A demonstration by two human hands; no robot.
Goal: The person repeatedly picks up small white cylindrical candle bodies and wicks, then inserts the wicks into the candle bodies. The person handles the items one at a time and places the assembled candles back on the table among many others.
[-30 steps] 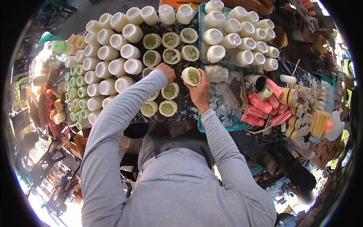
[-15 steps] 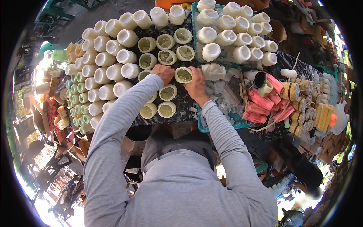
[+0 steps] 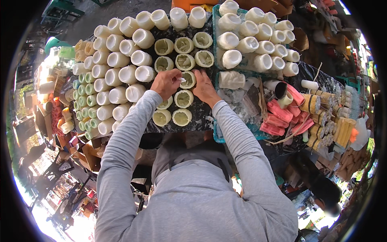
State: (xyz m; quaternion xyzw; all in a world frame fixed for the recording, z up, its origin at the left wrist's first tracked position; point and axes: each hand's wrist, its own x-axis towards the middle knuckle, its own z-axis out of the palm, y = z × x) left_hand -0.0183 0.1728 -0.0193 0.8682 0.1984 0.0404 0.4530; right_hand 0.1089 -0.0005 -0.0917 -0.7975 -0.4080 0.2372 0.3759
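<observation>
A hollow cream wax candle (image 3: 188,80) with an open top stands in the middle of the table, between my hands. My right hand (image 3: 206,89) curves round its right side, thumb and fingers against the wall. On the other side, my left hand (image 3: 166,84) is closed in a pinch at the rim. A small white scrap (image 3: 182,80), perhaps wax or wick, shows at its fingertips. More hollow candles surround this one, such as one behind (image 3: 185,62) and one in front (image 3: 183,99). Pale strands show inside several of them.
Rows of whitish candles (image 3: 118,59) fill the left, with small green ones (image 3: 92,100) beyond. A teal tray (image 3: 216,40) of candles stands at back right. Nearer right are a lying white candle (image 3: 232,80), wax flakes, pink wax pieces (image 3: 279,109) and tied yellow bundles (image 3: 310,103).
My left hand has shifted slightly left and now pinches a small white scrap over the rim. The view has moved a little, so the table appears farther right.
</observation>
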